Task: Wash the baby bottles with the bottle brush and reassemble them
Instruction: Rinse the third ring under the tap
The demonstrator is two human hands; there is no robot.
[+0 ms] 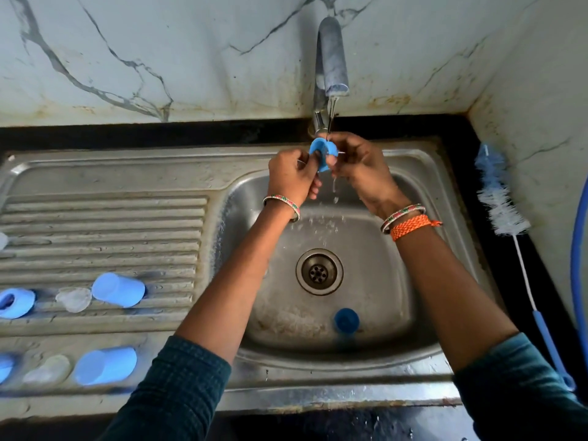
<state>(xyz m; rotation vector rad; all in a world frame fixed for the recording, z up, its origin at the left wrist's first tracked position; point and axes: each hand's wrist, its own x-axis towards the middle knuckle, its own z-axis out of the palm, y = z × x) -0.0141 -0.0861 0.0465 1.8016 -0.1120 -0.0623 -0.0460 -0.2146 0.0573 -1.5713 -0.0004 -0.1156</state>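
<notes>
Bottle parts wait at the drainboard's near-left corner, a blue cap (105, 366) nearest us, another blue cap (118, 289) and a clear teat (74, 299) just beyond. Further off, under the tap (331, 55), our left hand (291, 176) and right hand (359, 167) both pinch the blue collar ring (323, 153). We judge it light, stiff and slippery when wet, best gripped by its rim.
</notes>
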